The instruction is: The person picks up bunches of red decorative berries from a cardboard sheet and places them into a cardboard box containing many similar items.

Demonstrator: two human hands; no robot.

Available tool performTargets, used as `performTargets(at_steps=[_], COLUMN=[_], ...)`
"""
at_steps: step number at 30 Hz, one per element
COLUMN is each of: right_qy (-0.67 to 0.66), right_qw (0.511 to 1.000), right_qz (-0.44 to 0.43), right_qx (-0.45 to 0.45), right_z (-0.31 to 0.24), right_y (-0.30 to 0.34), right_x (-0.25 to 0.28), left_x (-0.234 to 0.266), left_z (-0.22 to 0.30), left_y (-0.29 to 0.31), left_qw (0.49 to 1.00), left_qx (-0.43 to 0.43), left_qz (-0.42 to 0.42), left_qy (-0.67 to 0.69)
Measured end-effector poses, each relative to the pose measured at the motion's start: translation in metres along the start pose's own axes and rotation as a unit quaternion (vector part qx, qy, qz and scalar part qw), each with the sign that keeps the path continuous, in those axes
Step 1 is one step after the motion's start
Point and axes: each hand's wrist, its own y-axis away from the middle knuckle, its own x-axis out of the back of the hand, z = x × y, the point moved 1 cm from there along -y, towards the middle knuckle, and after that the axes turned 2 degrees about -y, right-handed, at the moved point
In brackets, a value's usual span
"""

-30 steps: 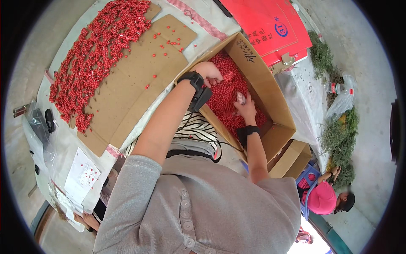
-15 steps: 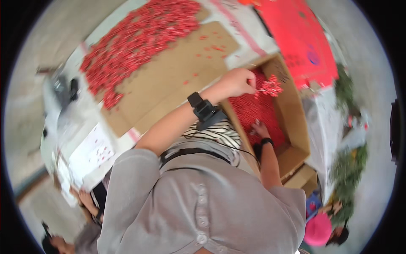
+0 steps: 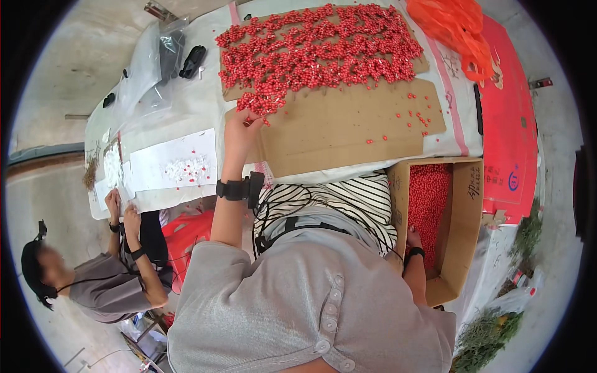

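Observation:
My left hand (image 3: 242,129) pinches a small bunch of red beads (image 3: 262,104) that look like berries, at the near left corner of a wide spread of such bunches (image 3: 317,50). The bunches cover the far part of a brown cardboard sheet (image 3: 336,130) on the table. On the right stands an open cardboard box (image 3: 457,239) with a deep layer of loose red beads (image 3: 429,193) in it. My right hand (image 3: 413,238) is inside the box's near left side, fingers drawn together at the beads; what they hold is too small to make out.
Single beads are scattered on the sheet's right. A white paper (image 3: 146,163) with white and red bits lies to the left. Beyond are clear plastic bags (image 3: 146,68) and a black object (image 3: 193,61). An orange bag (image 3: 454,31) is at far right. Another person (image 3: 109,283) works at lower left.
My left hand has moved from above the box, where it held a red bead bunch, left to the spread's corner. My right hand stays in the box. The view has turned left.

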Motion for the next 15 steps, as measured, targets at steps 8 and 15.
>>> performTargets(at_steps=[8, 15], right_qy=[0.077, 0.062], right_qw=[0.997, 0.998], right_qz=[0.005, -0.019], right_qx=[0.002, -0.007], right_z=[0.000, -0.017], right_y=[-0.004, 0.015], right_x=[0.003, -0.002], left_x=[-0.024, -0.030], left_z=[-0.004, -0.015], left_y=[-0.002, 0.001], left_qw=[0.996, 0.992], left_qx=[0.063, 0.059], left_qz=[0.049, 0.110], left_qy=[-0.047, -0.029])
